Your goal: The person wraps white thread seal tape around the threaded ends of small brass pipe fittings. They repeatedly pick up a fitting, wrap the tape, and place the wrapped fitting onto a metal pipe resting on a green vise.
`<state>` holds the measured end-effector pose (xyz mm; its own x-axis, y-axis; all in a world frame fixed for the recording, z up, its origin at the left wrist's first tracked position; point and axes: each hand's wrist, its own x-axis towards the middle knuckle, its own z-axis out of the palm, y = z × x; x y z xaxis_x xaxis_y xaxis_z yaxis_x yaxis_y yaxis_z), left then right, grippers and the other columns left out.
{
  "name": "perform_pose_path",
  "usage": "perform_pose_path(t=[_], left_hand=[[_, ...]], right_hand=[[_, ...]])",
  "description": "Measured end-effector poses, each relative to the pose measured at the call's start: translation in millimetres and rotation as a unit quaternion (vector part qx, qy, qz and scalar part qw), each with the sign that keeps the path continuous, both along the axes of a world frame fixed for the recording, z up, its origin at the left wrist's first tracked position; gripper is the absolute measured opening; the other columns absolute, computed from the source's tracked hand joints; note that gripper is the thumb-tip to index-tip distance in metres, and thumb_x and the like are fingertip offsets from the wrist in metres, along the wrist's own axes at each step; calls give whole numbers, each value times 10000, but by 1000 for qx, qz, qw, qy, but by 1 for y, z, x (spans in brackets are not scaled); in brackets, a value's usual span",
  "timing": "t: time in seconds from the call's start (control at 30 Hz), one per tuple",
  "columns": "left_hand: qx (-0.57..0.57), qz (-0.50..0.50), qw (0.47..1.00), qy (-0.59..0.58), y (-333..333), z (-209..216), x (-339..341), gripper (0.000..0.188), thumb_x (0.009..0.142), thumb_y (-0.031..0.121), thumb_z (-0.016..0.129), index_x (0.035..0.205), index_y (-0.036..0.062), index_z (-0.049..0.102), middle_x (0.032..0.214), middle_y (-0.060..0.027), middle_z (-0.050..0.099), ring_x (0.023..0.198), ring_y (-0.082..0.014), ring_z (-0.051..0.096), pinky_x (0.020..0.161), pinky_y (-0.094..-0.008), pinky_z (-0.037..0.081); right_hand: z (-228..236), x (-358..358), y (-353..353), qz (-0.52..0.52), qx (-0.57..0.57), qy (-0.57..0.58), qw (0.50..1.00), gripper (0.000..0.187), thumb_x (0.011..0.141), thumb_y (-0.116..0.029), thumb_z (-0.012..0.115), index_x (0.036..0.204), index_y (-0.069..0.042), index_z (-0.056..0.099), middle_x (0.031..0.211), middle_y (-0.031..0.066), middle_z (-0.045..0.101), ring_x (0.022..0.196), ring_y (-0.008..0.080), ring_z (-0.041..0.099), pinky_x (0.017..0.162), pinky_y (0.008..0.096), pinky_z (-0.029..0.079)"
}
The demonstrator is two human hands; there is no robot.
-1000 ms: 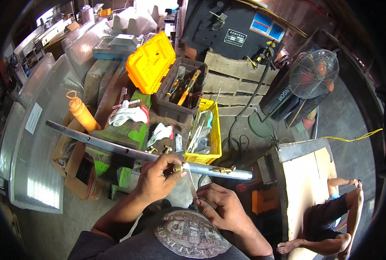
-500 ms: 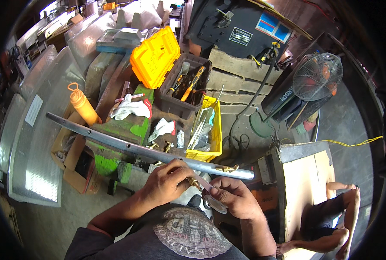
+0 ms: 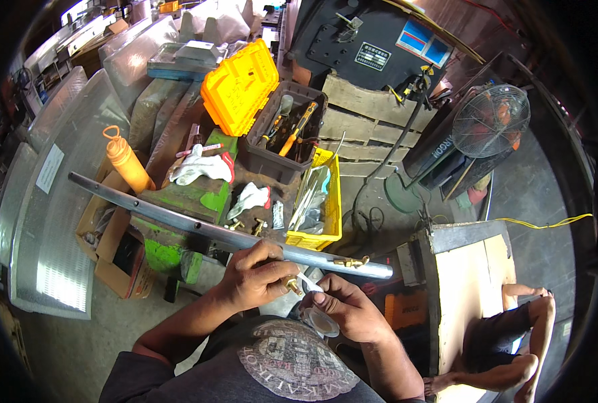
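Note:
Between finger and thumb, my left hand point(image 3: 253, 279) grips a small brass fitting point(image 3: 293, 285). A clear, round spool of white thread seal tape point(image 3: 323, 325) hangs in my right hand point(image 3: 354, 310), closed around it. The short white strip runs from the spool to the fitting. Just beyond my hands, a long grey metal pipe point(image 3: 168, 215) with holes along it lies across the green vise point(image 3: 168, 252). Another brass fitting point(image 3: 351, 261) sits on the pipe near its right end. Loose brass fittings point(image 3: 259, 227) rest on the bench behind the pipe.
White gloves point(image 3: 202, 166), an orange bottle point(image 3: 128, 160), an open toolbox point(image 3: 279, 151) with a yellow lid, and a yellow bin point(image 3: 332, 228) stand beyond the pipe. A fan point(image 3: 491, 121) is at far right. Another person's legs point(image 3: 514, 336) rest by a wooden board point(image 3: 470, 295).
The brass fitting has turned in my left fingers, and its end now points down toward the right. My right hand and the spool have shifted slightly left.

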<state>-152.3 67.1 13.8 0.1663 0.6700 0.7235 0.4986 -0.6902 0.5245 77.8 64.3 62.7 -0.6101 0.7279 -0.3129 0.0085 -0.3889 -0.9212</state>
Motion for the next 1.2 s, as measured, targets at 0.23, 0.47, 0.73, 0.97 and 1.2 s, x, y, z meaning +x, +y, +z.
perform_pose_path(t=[0.23, 0.47, 0.73, 0.97, 1.2], left_hand=[[-4, -21, 1000, -7, 4, -17, -6, 318, 658, 76, 844, 945, 114, 712, 868, -48, 579, 717, -228, 625, 602, -363, 507], [0, 36, 995, -89, -2, -31, -6, 290, 694, 109, 822, 957, 88, 702, 832, -71, 593, 710, -251, 621, 601, -361, 496], [45, 147, 986, -58, -55, 37, -83, 206, 758, 135, 815, 875, 73, 658, 846, -98, 619, 712, -218, 592, 635, -336, 481], [-214, -104, 893, -382, -55, 17, -50, 165, 930, 125, 708, 1007, 33, 595, 941, -93, 564, 744, -137, 589, 659, -277, 491], [-329, -193, 805, -455, -88, -3, -42, 114, 973, 95, 644, 1072, 59, 599, 1009, -96, 545, 758, -168, 620, 680, -308, 512]], right_hand=[[-3, -13, -3, 12, -9, -8, 1000, 270, 1042, -278, 570, 993, -24, 646, 923, 15, 663, 844, 77, 547, 779, 242, 442], [-1, -32, -13, 36, 120, -105, 987, 211, 1029, -202, 587, 986, -9, 660, 962, 73, 711, 853, 134, 639, 762, 286, 508], [33, 7, 3, 123, 329, 32, 936, 137, 933, -187, 663, 922, -51, 678, 964, 180, 690, 919, 333, 716, 797, 415, 569], [-189, -33, 50, 76, 402, -312, 858, 254, 880, -284, 676, 978, -51, 685, 931, 206, 683, 874, 425, 655, 758, 478, 525], [-279, -76, 138, 112, 573, -343, 736, 641, 855, -339, 613, 1444, -113, 500, 1283, 207, 625, 1101, 396, 628, 972, 477, 468]])
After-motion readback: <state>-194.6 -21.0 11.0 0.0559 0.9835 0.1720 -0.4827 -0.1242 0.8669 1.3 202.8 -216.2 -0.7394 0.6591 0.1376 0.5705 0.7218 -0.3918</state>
